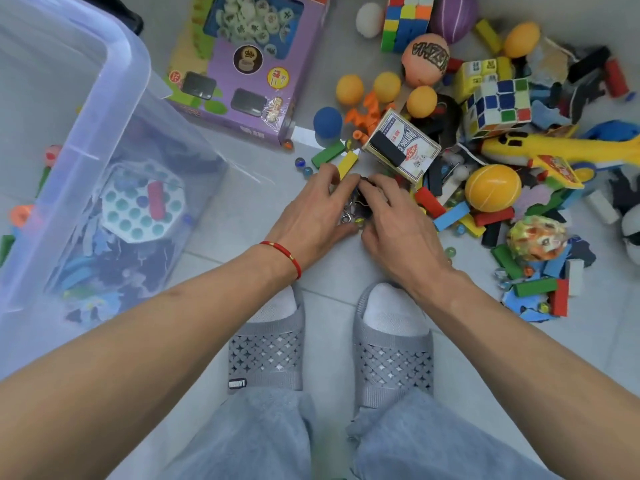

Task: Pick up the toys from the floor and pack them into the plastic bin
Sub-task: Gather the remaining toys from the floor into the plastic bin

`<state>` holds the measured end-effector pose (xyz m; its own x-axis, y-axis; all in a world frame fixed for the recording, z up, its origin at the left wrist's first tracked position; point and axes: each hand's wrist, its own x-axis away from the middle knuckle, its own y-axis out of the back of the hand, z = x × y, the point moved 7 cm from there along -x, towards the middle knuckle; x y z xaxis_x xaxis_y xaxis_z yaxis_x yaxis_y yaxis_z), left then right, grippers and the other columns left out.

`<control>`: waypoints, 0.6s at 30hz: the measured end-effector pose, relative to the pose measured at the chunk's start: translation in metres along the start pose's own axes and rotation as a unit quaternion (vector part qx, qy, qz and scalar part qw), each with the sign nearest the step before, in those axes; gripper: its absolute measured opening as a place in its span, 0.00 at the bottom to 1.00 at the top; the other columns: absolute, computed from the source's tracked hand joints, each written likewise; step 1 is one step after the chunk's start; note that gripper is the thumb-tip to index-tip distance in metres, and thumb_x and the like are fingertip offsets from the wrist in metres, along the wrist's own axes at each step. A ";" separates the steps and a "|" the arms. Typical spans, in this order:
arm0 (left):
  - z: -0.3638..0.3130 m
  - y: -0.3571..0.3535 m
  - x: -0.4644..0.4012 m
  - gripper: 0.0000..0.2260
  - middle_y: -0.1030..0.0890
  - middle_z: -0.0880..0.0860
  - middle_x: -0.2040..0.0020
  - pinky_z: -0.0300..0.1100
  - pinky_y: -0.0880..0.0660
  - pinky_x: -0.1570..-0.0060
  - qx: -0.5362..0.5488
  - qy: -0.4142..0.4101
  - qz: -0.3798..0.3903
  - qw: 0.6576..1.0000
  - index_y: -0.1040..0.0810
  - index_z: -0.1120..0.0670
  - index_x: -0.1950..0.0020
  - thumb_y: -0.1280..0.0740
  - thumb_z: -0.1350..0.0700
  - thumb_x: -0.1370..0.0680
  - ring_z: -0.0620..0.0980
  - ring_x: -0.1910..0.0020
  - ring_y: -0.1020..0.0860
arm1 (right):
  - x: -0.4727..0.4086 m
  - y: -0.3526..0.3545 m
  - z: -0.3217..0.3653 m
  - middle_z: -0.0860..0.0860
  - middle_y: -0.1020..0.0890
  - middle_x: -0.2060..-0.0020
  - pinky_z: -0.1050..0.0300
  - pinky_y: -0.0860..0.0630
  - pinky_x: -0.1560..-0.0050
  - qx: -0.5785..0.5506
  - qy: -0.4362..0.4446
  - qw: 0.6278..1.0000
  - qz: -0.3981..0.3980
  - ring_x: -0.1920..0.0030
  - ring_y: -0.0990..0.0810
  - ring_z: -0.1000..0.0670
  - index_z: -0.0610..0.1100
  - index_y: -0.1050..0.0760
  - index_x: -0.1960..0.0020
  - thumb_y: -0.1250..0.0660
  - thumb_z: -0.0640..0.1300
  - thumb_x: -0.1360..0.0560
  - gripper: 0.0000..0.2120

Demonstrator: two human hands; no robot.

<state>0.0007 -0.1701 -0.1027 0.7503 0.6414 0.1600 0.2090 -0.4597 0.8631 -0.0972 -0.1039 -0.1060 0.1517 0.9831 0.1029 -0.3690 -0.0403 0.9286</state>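
My left hand [313, 209] and my right hand [391, 220] meet on the floor over a small heap of metal ring puzzles and marbles [349, 216], fingers curled around it from both sides. The clear plastic bin [114, 109] stands at the left and holds a pop-it board [142, 202] and foam pieces. A big pile of toys lies at the right: a card box [401, 147], a Rubik's cube [498, 105], orange balls [420, 101], a yellow egg ball [491, 188] and coloured wooden blocks [453, 216].
A purple chess box [249, 74] lies on the floor behind the bin. My feet in grey slippers [266, 344] stand just below the hands. Loose marbles [301, 166] dot the grey tiles near a green block [327, 154].
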 end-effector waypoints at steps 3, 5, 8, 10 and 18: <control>-0.001 0.000 0.001 0.25 0.30 0.59 0.47 0.53 0.23 0.58 -0.006 -0.002 -0.002 1.000 0.27 0.57 0.34 0.25 0.54 0.29 0.56 0.53 0.27 | 0.003 -0.002 -0.006 0.47 0.26 0.35 0.46 0.21 0.57 -0.010 0.007 1.000 0.001 0.43 0.25 0.44 0.43 0.29 0.30 0.35 0.41 0.25 0.23; -0.001 0.000 0.003 0.22 0.29 0.60 0.48 0.53 0.24 0.58 0.000 -0.005 -0.007 1.000 0.24 0.60 0.37 0.25 0.56 0.29 0.58 0.55 0.27 | 0.006 0.001 -0.007 0.49 0.24 0.37 0.47 0.22 0.62 0.019 0.015 1.000 -0.009 0.46 0.25 0.45 0.44 0.27 0.32 0.36 0.44 0.23 0.20; 0.002 0.000 0.007 0.16 0.27 0.61 0.50 0.51 0.24 0.58 0.004 -0.008 -0.026 1.000 0.22 0.61 0.40 0.27 0.61 0.27 0.59 0.56 0.26 | 0.007 0.006 -0.005 0.49 0.21 0.42 0.52 0.26 0.66 0.062 0.009 0.998 -0.030 0.49 0.24 0.45 0.44 0.25 0.36 0.39 0.44 0.24 0.18; 0.006 0.002 0.010 0.14 0.25 0.62 0.51 0.50 0.24 0.58 0.012 0.004 -0.046 0.999 0.21 0.61 0.42 0.29 0.64 0.27 0.61 0.56 0.24 | 0.003 0.007 -0.004 0.47 0.21 0.45 0.52 0.27 0.68 0.081 0.007 0.996 -0.030 0.51 0.25 0.44 0.45 0.25 0.36 0.41 0.43 0.24 0.17; 0.017 0.011 0.013 0.08 0.23 0.61 0.54 0.51 0.24 0.61 0.002 0.036 -0.067 0.997 0.20 0.59 0.47 0.31 0.62 0.25 0.61 0.58 0.24 | -0.005 0.006 -0.007 0.44 0.27 0.46 0.54 0.29 0.74 0.049 0.018 0.999 0.014 0.50 0.27 0.43 0.45 0.27 0.38 0.37 0.43 0.23 0.13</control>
<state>0.0233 -0.1769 -0.0997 0.6686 0.7395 0.0780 0.3066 -0.3697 0.8771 -0.1062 -0.1077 -0.1037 0.1085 0.9871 0.1180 -0.2799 -0.0836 0.9564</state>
